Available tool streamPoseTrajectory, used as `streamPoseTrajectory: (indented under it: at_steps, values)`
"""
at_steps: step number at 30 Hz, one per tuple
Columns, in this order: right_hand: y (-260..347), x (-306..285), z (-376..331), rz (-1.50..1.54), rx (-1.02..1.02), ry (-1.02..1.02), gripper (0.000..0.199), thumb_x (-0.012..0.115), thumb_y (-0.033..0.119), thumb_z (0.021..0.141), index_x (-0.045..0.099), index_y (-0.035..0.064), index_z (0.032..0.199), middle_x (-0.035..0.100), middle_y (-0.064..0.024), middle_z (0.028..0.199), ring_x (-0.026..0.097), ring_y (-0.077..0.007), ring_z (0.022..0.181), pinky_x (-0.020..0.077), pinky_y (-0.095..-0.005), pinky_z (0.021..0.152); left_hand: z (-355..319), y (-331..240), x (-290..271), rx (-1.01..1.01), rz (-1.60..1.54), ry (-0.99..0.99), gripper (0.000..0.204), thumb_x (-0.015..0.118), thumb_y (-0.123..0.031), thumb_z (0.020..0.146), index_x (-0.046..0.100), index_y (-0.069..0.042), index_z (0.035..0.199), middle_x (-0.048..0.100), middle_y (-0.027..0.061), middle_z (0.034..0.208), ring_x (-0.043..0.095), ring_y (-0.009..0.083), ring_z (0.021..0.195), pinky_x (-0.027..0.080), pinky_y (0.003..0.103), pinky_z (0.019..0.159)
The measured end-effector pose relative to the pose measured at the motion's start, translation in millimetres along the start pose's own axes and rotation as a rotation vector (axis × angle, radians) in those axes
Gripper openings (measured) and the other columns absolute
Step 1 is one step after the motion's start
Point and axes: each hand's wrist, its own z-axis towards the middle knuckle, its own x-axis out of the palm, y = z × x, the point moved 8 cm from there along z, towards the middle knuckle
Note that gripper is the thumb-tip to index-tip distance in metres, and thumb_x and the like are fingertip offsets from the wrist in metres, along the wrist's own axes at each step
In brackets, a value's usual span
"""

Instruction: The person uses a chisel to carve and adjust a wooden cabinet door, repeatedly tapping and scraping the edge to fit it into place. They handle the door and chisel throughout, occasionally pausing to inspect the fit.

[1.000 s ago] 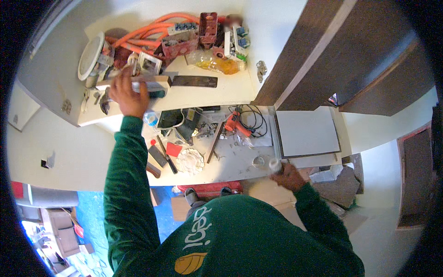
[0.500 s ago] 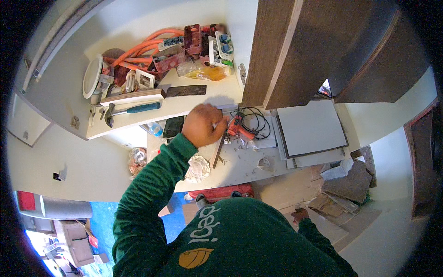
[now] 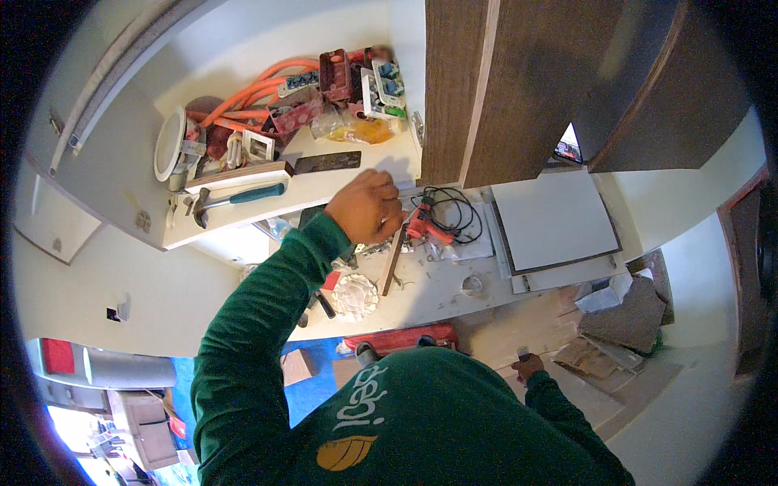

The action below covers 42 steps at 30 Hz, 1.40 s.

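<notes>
My left hand [image 3: 369, 206] is raised in front of the cabinet shelf edge, its fingers curled in; whatever they hold, if anything, is hidden. A narrow wood strip [image 3: 392, 263] lies on the worktop just below it. To its right is a red power tool [image 3: 423, 223] with a coiled black cord [image 3: 459, 212]. My right hand [image 3: 529, 368] hangs low by my side, closed round a small object with a pale grey end [image 3: 523, 353]. On the shelf left of my left hand rests a claw hammer [image 3: 243, 196] with a teal handle.
The shelf [image 3: 324, 182] carries orange conduit [image 3: 243, 95], maroon electrical boxes [image 3: 334, 74] and a dark flat plate [image 3: 327, 162]. A brown cabinet door [image 3: 519, 97] stands at upper right. A white panel [image 3: 553, 219] lies on the worktop. Broken board pieces [image 3: 624, 316] are at right.
My left hand has shifted slightly right and down, its fingers turned more toward the view. My right hand has risen a little, and the pale-ended object in it now shows.
</notes>
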Motion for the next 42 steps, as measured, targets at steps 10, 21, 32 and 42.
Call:
streamPoseTrajectory:
  at_steps: [10,21,32,42]
  values:
    - [-17,21,7,0.057,0.1,0.059,0.029,0.085,0.008,0.077,0.061,0.0001,0.091,0.057,-0.0108,0.065,0.058,-0.0255,0.049,0.0492,-0.0437,0.041,16,23,9,-0.543,-0.336,-0.571,0.039,0.07,-0.012,0.083,0.067,-0.003,0.121,0.068,0.0175,0.117,0.06,0.0378,0.115,0.047,0.047,0.097]
    - [-11,28,6,0.041,0.079,0.094,0.034,0.085,0.014,0.079,0.062,-0.0006,0.1,0.066,-0.0146,0.071,0.068,-0.0278,0.057,0.0541,-0.0422,0.046,13,15,1,-0.213,-0.214,-0.358,0.019,0.07,-0.015,0.082,0.07,0.0,0.094,0.068,0.019,0.105,0.063,0.0373,0.1,0.052,0.045,0.09]
    - [-10,19,5,0.046,0.128,0.079,0.034,0.086,0.011,0.077,0.063,-0.0022,0.099,0.062,-0.0126,0.069,0.062,-0.0269,0.052,0.0544,-0.0439,0.044,20,33,-1,-0.387,-0.196,-0.496,0.017,0.077,-0.023,0.083,0.073,-0.007,0.088,0.067,0.0079,0.09,0.06,0.0338,0.091,0.047,0.046,0.081]
    - [16,25,-1,0.023,0.081,0.101,0.032,0.085,0.014,0.078,0.063,-0.0031,0.093,0.065,-0.0153,0.07,0.066,-0.0264,0.053,0.0549,-0.0424,0.044,36,37,12,-0.375,-0.256,-0.47,0.016,0.082,-0.022,0.078,0.07,-0.01,0.076,0.064,0.0041,0.077,0.056,0.0308,0.086,0.046,0.043,0.078]
